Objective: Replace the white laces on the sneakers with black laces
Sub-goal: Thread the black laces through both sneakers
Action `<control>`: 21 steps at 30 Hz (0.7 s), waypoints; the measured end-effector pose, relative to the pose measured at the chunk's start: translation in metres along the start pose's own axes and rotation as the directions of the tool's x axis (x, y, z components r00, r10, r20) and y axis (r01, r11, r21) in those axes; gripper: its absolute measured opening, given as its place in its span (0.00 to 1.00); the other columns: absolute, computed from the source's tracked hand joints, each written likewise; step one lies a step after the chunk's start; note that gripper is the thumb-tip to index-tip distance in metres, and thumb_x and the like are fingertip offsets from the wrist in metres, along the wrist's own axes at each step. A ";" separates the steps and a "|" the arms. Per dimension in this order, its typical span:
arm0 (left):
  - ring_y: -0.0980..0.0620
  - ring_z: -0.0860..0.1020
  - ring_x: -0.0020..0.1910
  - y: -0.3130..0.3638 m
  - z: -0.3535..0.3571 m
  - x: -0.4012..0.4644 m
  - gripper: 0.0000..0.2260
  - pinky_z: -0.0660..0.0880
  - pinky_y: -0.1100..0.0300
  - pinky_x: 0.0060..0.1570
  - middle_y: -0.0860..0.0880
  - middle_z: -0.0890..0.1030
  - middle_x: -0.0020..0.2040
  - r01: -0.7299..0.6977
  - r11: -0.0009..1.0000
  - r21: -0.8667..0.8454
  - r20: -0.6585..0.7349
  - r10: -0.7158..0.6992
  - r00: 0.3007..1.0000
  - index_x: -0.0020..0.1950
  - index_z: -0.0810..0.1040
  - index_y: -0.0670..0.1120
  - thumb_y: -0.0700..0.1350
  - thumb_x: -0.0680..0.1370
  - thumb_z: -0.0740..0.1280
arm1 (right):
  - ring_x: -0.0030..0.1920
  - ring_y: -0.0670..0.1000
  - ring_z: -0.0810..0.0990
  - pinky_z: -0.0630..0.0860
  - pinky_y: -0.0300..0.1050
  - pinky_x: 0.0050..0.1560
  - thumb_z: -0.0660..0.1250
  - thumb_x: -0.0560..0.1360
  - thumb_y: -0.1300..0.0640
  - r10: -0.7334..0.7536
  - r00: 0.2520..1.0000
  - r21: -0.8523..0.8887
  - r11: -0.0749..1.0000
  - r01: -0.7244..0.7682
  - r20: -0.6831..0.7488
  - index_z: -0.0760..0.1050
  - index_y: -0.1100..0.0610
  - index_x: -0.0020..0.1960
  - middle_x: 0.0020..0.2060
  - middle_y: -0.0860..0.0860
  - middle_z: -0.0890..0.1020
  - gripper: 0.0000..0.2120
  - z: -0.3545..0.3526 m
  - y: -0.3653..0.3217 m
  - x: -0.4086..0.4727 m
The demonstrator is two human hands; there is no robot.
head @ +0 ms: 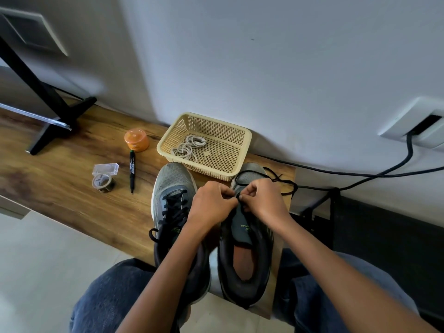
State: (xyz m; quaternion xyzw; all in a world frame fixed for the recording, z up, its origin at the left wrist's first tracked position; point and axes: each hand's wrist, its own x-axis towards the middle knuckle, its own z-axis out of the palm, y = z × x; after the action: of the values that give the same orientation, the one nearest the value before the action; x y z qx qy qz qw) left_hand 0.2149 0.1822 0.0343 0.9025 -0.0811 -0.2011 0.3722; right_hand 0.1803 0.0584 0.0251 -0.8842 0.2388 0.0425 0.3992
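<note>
While pinched by both hands' fingers point(231, 197): thin black lace point(249, 173) (loose ends trailing) over grey sneaker point(247, 236).

Orange jar point(136, 139), marker point(132, 171), tape roll point(103, 182)

Looks like a room at home: low wood-look surface point(72, 188) against a plain white wall point(264, 68), pale tiled floor point(48, 260), a black TV-style stand foot point(60, 126), plus a wall socket point(418, 126) with black cables point(360, 175) trailing.
</note>
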 end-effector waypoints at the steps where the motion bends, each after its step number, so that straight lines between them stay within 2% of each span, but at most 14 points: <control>1: 0.54 0.80 0.53 0.000 0.001 0.000 0.11 0.75 0.59 0.56 0.52 0.85 0.50 0.009 1.000 -0.011 -0.005 -0.009 1.000 0.55 0.84 0.50 0.46 0.73 0.70 | 0.39 0.52 0.83 0.80 0.55 0.48 0.71 0.72 0.63 0.009 1.000 0.022 1.000 -0.009 -0.019 0.75 0.52 0.33 0.33 0.53 0.83 0.12 0.003 0.001 -0.001; 4: 0.55 0.81 0.52 -0.001 0.002 0.000 0.11 0.75 0.60 0.55 0.52 0.85 0.49 0.025 0.999 -0.048 -0.009 -0.026 1.000 0.54 0.84 0.50 0.47 0.73 0.71 | 0.40 0.53 0.82 0.80 0.54 0.47 0.70 0.72 0.63 0.024 0.995 0.076 0.997 -0.017 -0.093 0.77 0.53 0.34 0.33 0.52 0.82 0.10 0.011 0.002 -0.004; 6: 0.55 0.81 0.52 -0.002 0.003 0.000 0.10 0.74 0.61 0.53 0.53 0.85 0.49 0.027 0.998 -0.055 -0.006 -0.027 1.000 0.54 0.84 0.50 0.48 0.74 0.71 | 0.40 0.50 0.80 0.78 0.46 0.44 0.69 0.72 0.64 0.026 0.988 0.085 0.996 -0.013 -0.150 0.78 0.56 0.37 0.33 0.48 0.80 0.07 0.014 0.000 -0.007; 8: 0.55 0.80 0.51 -0.002 0.005 0.000 0.09 0.74 0.61 0.52 0.53 0.85 0.48 0.026 0.998 -0.052 -0.005 -0.026 1.000 0.52 0.84 0.50 0.49 0.75 0.69 | 0.39 0.47 0.76 0.71 0.39 0.38 0.67 0.72 0.67 0.014 0.976 0.086 0.996 0.005 -0.217 0.75 0.57 0.40 0.33 0.45 0.76 0.06 0.015 -0.003 -0.011; 11: 0.48 0.81 0.46 -0.002 0.007 0.001 0.11 0.76 0.53 0.51 0.49 0.84 0.43 0.040 0.997 -0.071 -0.024 -0.041 0.999 0.46 0.83 0.46 0.49 0.78 0.63 | 0.39 0.51 0.75 0.70 0.45 0.39 0.64 0.70 0.69 0.034 0.967 0.138 0.990 0.001 -0.254 0.70 0.57 0.46 0.36 0.51 0.77 0.10 0.015 -0.004 -0.013; 13: 0.46 0.82 0.45 -0.004 0.007 0.004 0.11 0.77 0.49 0.52 0.48 0.84 0.41 0.044 0.994 -0.100 -0.059 -0.050 0.997 0.46 0.83 0.46 0.48 0.79 0.62 | 0.39 0.53 0.77 0.72 0.47 0.39 0.63 0.70 0.70 0.040 0.971 0.151 0.989 -0.004 -0.237 0.68 0.58 0.49 0.38 0.55 0.79 0.11 0.014 -0.005 -0.011; 17: 0.48 0.82 0.44 -0.003 0.009 0.006 0.06 0.77 0.51 0.50 0.50 0.84 0.41 0.034 0.992 -0.119 -0.111 -0.047 0.993 0.45 0.81 0.51 0.52 0.76 0.70 | 0.37 0.51 0.77 0.73 0.47 0.39 0.62 0.70 0.68 0.018 0.980 0.114 0.993 0.005 -0.197 0.68 0.54 0.48 0.35 0.52 0.79 0.11 0.011 -0.005 -0.008; 21: 0.51 0.80 0.43 -0.001 0.012 0.006 0.05 0.74 0.56 0.44 0.54 0.80 0.37 0.039 0.990 -0.133 -0.141 -0.058 0.988 0.44 0.79 0.51 0.52 0.75 0.70 | 0.39 0.50 0.77 0.73 0.48 0.41 0.64 0.72 0.65 0.002 0.991 0.074 0.997 0.008 -0.133 0.67 0.51 0.45 0.35 0.48 0.78 0.11 0.008 -0.004 -0.005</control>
State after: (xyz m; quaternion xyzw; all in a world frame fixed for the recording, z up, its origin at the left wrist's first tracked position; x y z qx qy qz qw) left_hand 0.2151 0.1730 0.0238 0.8904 -0.0184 -0.1488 0.4298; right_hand 0.1785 0.0684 0.0242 -0.8698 0.2651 -0.0262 0.4152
